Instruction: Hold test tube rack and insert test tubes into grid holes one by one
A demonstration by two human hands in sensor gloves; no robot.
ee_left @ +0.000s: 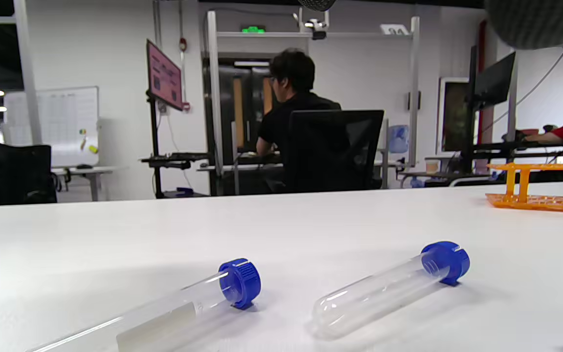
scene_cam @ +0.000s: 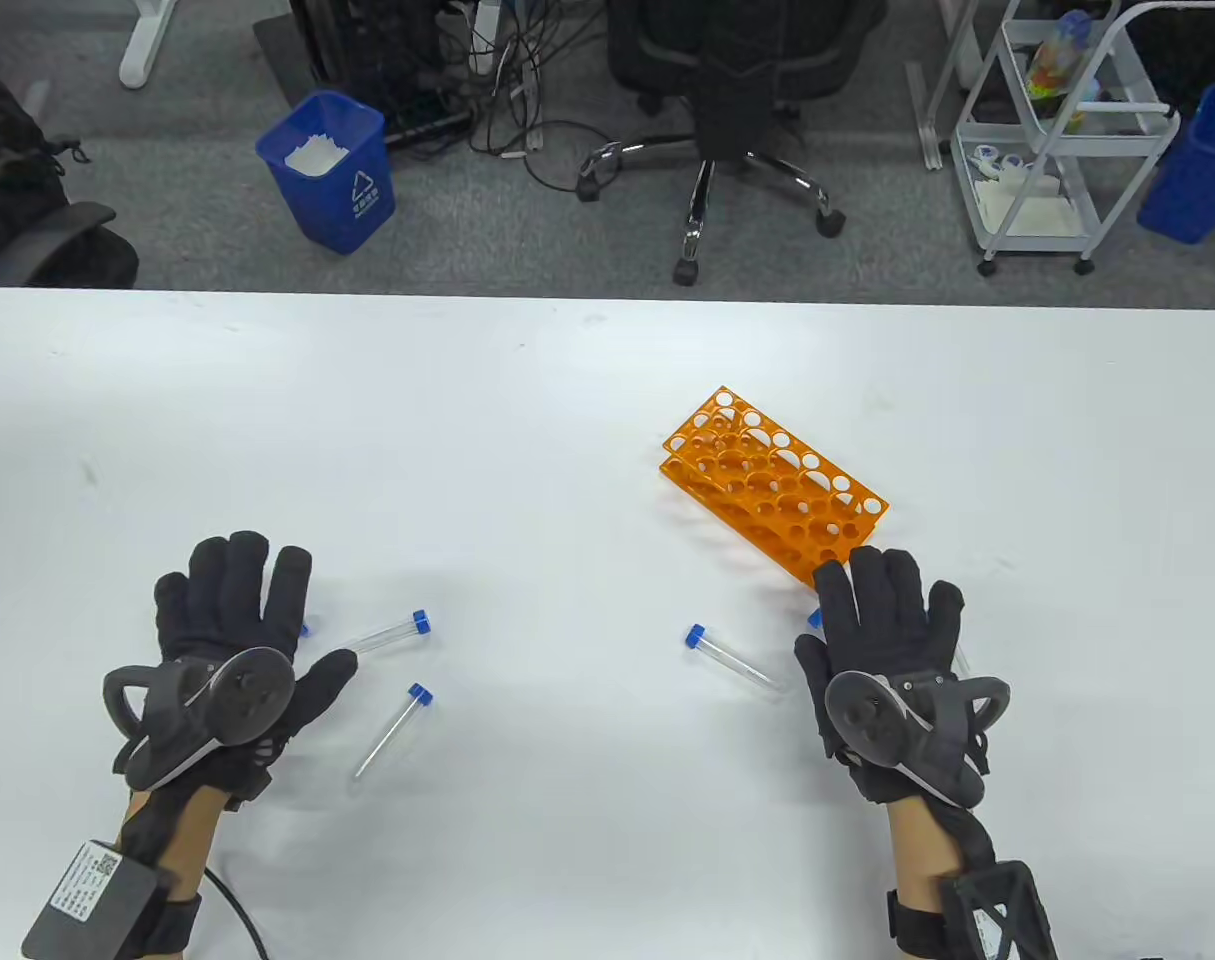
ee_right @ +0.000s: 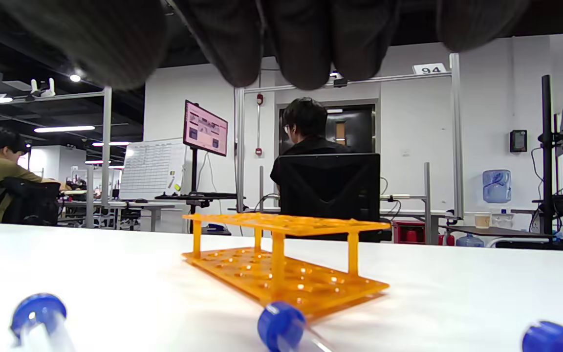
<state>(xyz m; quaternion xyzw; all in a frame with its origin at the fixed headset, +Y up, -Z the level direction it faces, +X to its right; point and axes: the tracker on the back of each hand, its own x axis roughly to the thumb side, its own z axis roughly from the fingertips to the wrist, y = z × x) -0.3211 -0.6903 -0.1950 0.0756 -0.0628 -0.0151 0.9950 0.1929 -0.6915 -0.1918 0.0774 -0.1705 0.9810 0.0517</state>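
On the white tabletop [scene_cam: 567, 420], right of centre: orange rack [scene_cam: 775, 482], upright, set diagonally, all holes vacant. Right hand [scene_cam: 892, 660] just short of the rack's near corner, palm down, fingers spread flat, fingertips reaching that corner in the table view; contact not clear. Holding nothing. In the right wrist view, fingertips [ee_right: 306, 44] hanging in from the top edge, clear of the rack [ee_right: 286, 254] standing beyond them.

Left hand [scene_cam: 229, 640] well apart from the rack, at the tabletop's left, also palm down with fingers splayed wide, gripping nothing. Tracker strapped to the back of each hand.

Clear tubes with blue caps lying on their sides, none in the rack:
- one [scene_cam: 392, 633] just right of the left hand, cap pointing right, its closed end by the thumb
- another [scene_cam: 392, 728] below it, tilted, cap uppermost, apart from the hand
- a blue cap [scene_cam: 305, 630] peeping out beside the left fingers, rest of that tube hidden
- one [scene_cam: 729, 658] between the hands, nearer the right, cap toward the left
- a blue cap [scene_cam: 815, 618] showing at the right hand's left edge, close by the rack's near corner

In the left wrist view, two tubes [ee_left: 188, 305] [ee_left: 389, 288] lying side by side in the foreground, rack [ee_left: 540, 188] far off at right.
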